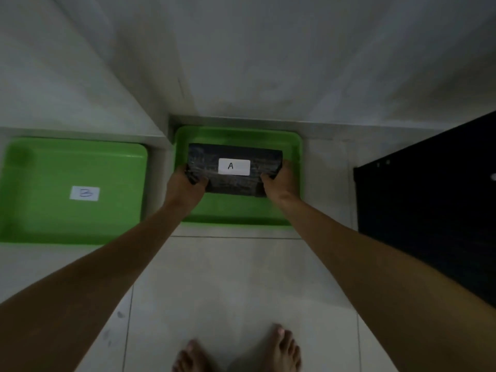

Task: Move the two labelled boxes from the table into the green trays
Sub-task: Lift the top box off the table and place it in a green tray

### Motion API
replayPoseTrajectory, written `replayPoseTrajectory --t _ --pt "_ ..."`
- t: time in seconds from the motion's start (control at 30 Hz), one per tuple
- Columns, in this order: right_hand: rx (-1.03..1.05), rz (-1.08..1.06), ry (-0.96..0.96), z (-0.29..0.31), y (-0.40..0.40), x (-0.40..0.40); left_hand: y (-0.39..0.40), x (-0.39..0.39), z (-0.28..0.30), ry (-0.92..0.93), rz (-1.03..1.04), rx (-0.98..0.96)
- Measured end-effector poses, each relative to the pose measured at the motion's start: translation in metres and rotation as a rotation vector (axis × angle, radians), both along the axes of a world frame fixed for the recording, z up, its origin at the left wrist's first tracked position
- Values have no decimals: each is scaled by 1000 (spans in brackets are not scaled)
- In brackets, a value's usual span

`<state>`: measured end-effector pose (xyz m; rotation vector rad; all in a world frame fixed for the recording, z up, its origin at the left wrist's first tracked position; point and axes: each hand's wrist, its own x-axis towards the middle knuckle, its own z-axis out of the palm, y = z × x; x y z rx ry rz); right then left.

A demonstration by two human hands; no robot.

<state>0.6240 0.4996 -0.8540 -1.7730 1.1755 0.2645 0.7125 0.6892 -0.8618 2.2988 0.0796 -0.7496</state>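
Observation:
A dark box with a white label "A" [234,166] is held over the inside of the right green tray [239,212], which sits on the floor against the wall. My left hand [186,185] grips the box's left end and my right hand [281,182] grips its right end. Whether the box rests on the tray's bottom I cannot tell. To the left lies a second green tray [40,183] with a white label "B" [84,193] on its bottom and nothing else in it. No other box is in view.
Pale floor tiles [236,285] stretch from the trays to my bare feet [239,353] at the bottom edge. A grey wall corner [171,124] juts out between the trays. A black piece of furniture [429,205] stands at the right.

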Motion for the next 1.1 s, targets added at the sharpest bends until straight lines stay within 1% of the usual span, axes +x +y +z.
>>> replayPoseTrajectory --t 0.1,0.23,0.33,0.43,0.53,0.6,0.73,0.8,0.87,0.9,1.0,1.1 --pt "-20 29 -15 -17 -4 4 -3 -3 -17 -9 -6 17" --pt "-43 100 1 -16 -5 4 -1 -2 -17 13 -39 46" --pt "-114 134 50 4 -3 1 4 -1 3 21 -93 95" --pt "-163 167 85 50 0 -1 4 2 49 -23 -223 112" --pt "-190 262 104 123 -2 -1 2 14 120 -81 -427 179" --pt "-213 300 99 180 -9 2 -4 25 176 -127 -516 213" --pt "-256 381 70 314 -21 -9 -22 26 314 -157 -621 244" --pt "-237 412 60 366 -22 -14 -29 19 364 -158 -643 240" --pt "-253 411 21 462 -40 -28 -52 9 451 -209 -696 195" --pt "-273 425 -17 489 -42 -36 -58 4 475 -221 -718 187" --pt "-379 462 -67 611 -70 -89 -93 -33 590 -286 -848 174" --pt "-429 454 -78 697 -101 -157 -120 -81 673 -320 -892 134"
